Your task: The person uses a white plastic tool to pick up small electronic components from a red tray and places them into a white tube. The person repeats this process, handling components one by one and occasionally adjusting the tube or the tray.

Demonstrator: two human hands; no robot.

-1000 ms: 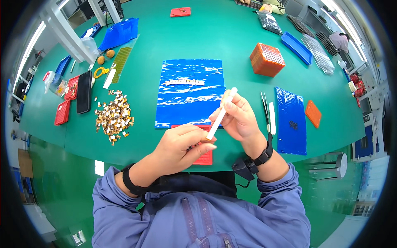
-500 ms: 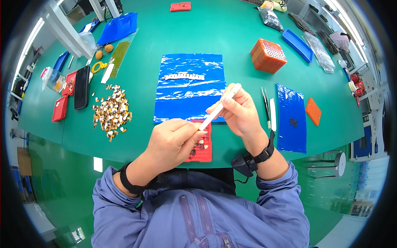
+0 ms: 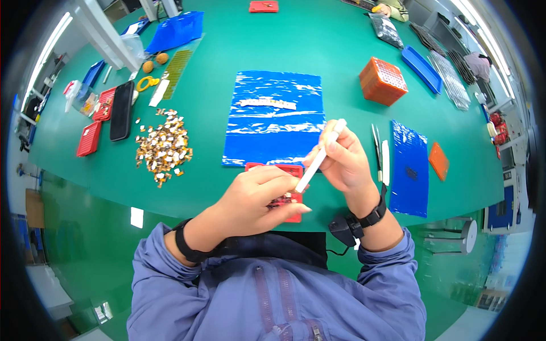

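Observation:
Between the fingers of my right hand (image 3: 346, 156) is a white flat stick (image 3: 312, 169), slanting down to the left. Its lower end is beside the fingertips of my left hand (image 3: 256, 199). My left thumb is stretched out, apart from the index finger, and nothing shows clearly between them. Under my left hand lies a red tray (image 3: 296, 217) with small dark and pale parts, partly covered by the hand. Just beyond is a blue sheet (image 3: 273, 149), bearing a row of small pale pieces (image 3: 267, 103).
To the left lies a heap of small white-and-amber pieces (image 3: 164, 148), near a black phone (image 3: 121, 111) and red trays (image 3: 89, 139). At right are tweezers (image 3: 376, 149), a second blue sheet (image 3: 410, 193) with dark bits, an orange block (image 3: 383, 82) and a blue tray (image 3: 421, 69).
My left thumb has moved away from the index finger, off the stick's lower end. My right hand still holds the stick. The whole view has shifted slightly.

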